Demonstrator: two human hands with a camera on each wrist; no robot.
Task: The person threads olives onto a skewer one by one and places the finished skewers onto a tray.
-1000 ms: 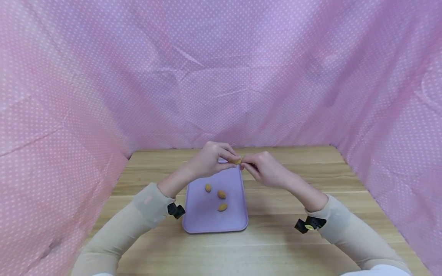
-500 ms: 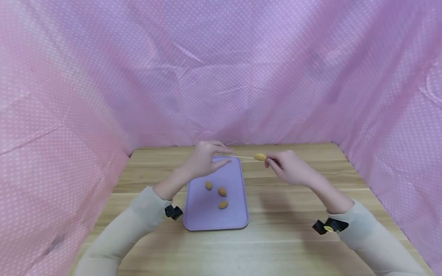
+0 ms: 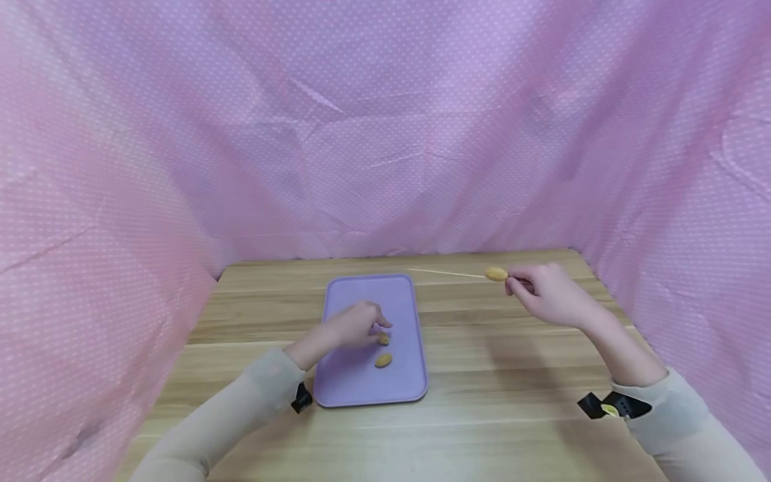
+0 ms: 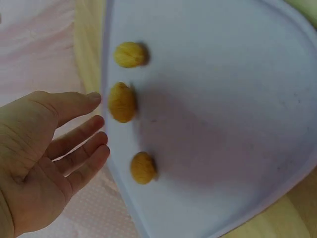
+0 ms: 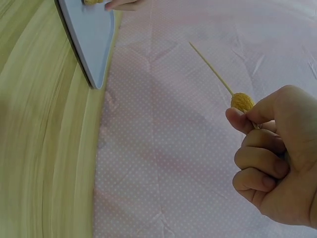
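My right hand (image 3: 554, 294) pinches a thin wooden skewer (image 3: 448, 272) to the right of the lilac tray (image 3: 400, 388). Threaded on the skewer, right by the thumb and fingertip, is a yellow, wrinkled oval fruit (image 5: 242, 102) that looks dried or candied; the skewer's bare end points left. Over the tray hovers my left hand (image 3: 354, 326), fingers loosely spread and holding nothing. Three loose fruits of the same kind lie in a row in the left wrist view: one near the top (image 4: 130, 54), a middle fruit (image 4: 122, 102) closest to the thumb, and a lower fruit (image 4: 143, 167).
The tray sits on a wood-grain table (image 3: 482, 428). Pink polka-dot cloth (image 3: 385, 134) encloses the table at the back and both sides. Black wrist cameras sit on both sleeved forearms.
The hands have parted: the right moved right with the skewer and its fruit. My left hand let go of that fruit and came down over the tray, near the loose fruits.
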